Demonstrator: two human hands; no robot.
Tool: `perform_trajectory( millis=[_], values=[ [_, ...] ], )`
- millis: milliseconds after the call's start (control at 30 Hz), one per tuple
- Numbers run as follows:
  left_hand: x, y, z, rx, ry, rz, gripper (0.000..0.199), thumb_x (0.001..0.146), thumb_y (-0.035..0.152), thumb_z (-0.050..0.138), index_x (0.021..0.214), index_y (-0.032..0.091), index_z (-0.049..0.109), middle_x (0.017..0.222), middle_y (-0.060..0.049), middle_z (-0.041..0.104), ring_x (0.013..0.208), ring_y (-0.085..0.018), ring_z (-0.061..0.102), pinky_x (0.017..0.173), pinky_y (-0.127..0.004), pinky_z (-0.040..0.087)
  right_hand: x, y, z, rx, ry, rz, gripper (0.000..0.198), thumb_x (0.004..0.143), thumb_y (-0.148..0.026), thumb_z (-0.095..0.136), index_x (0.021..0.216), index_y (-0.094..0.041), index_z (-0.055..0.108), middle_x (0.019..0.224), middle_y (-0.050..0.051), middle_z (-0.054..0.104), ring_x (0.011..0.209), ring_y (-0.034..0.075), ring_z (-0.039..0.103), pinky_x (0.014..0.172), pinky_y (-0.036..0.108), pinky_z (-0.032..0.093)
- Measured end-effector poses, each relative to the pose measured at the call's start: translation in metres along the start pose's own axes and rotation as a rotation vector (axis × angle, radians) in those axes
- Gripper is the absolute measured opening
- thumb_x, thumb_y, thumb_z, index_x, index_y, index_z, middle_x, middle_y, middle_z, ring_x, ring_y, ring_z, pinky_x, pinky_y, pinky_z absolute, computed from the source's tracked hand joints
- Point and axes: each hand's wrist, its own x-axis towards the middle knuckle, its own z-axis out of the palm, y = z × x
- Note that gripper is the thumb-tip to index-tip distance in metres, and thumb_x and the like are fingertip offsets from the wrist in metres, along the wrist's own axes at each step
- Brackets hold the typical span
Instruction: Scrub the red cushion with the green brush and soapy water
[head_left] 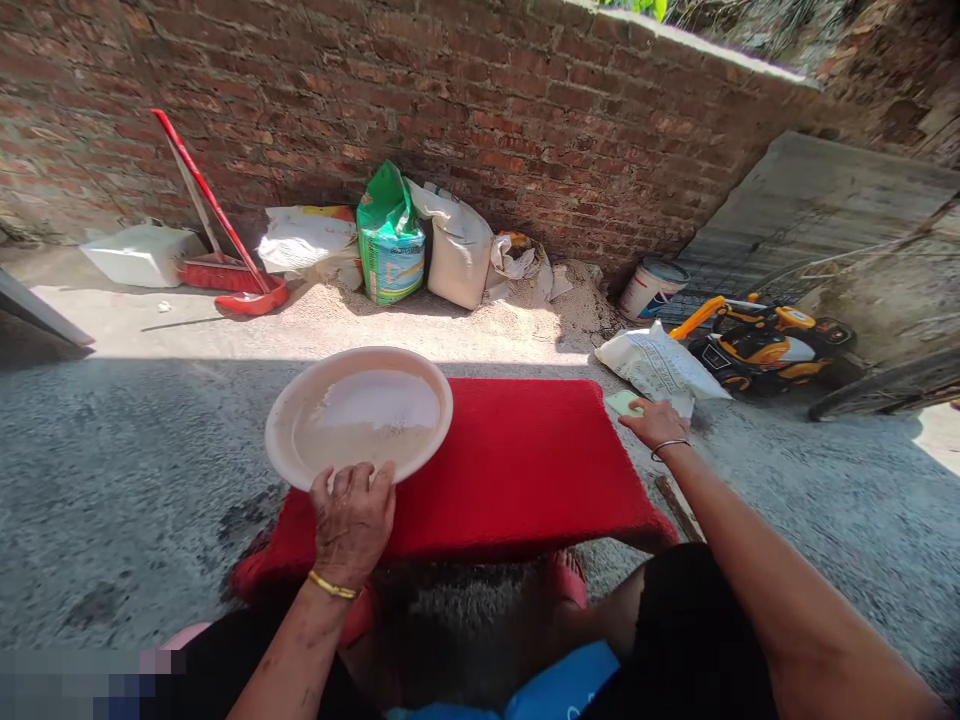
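A wide pale pink basin (281, 432) holding cloudy water sits on the left end of a low bench covered with a red cloth (525, 460). My left hand (351, 525), a gold bangle at the wrist, grips the basin's near rim with its fingers over the edge. Out past the bench's right end, my right hand (655, 425) pinches a small, flat, pale green piece (624, 402) between thumb and fingers; I cannot make out its kind. A white woven sack (656, 362) lies on the ground just beyond that hand.
Along the brick wall (450, 90) stand a green bag (391, 240), a white sack (459, 250), a red dustpan (255, 298) with a broom, and a white foam box (142, 253). At the right are a bucket (651, 290) and a toy excavator (772, 345). My feet are under the bench's near side.
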Motion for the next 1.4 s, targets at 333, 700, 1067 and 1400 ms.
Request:
perform_trajectory(
  millis=[333, 700, 1067, 1400],
  values=[
    [0.000, -0.003, 0.001, 0.051, 0.019, 0.025, 0.024, 0.087, 0.019, 0.053, 0.107, 0.019, 0.067, 0.096, -0.009, 0.068, 0.091, -0.027, 0.057, 0.096, -0.050, 0.034, -0.005, -0.189, 0.000, 0.184, -0.007, -0.487, 0.046, 0.087, -0.055, 0.053, 0.125, -0.032, 0.063, 0.122, 0.011, 0.058, 0.108, 0.027, 0.055, 0.092, 0.040, 0.037],
    [0.000, -0.001, -0.001, 0.029, -0.023, 0.007, 0.025, 0.087, 0.020, 0.053, 0.107, 0.019, 0.067, 0.095, -0.009, 0.068, 0.093, -0.027, 0.056, 0.098, -0.051, 0.032, 0.047, -0.039, 0.004, 0.102, -0.114, -0.013, 0.046, 0.088, -0.049, 0.055, 0.126, -0.024, 0.064, 0.119, 0.021, 0.056, 0.109, 0.037, 0.054, 0.088, 0.054, 0.036],
    [0.001, 0.000, -0.005, -0.083, -0.060, -0.061, 0.028, 0.087, 0.024, 0.052, 0.109, 0.020, 0.067, 0.099, -0.011, 0.066, 0.100, -0.027, 0.055, 0.100, -0.050, 0.032, -0.074, -0.157, 0.004, 0.214, -0.007, -0.981, 0.039, 0.085, -0.049, 0.063, 0.118, -0.030, 0.067, 0.109, 0.009, 0.057, 0.096, 0.023, 0.053, 0.081, 0.032, 0.033],
    [0.002, -0.004, -0.003, -0.085, -0.065, -0.073, 0.028, 0.083, 0.022, 0.055, 0.108, 0.021, 0.068, 0.099, -0.010, 0.066, 0.099, -0.028, 0.053, 0.095, -0.047, 0.032, -0.083, -0.204, 0.007, 0.140, -0.055, -0.862, 0.043, 0.086, -0.048, 0.062, 0.126, -0.032, 0.062, 0.112, 0.010, 0.056, 0.099, 0.024, 0.052, 0.080, 0.032, 0.034]
  ],
)
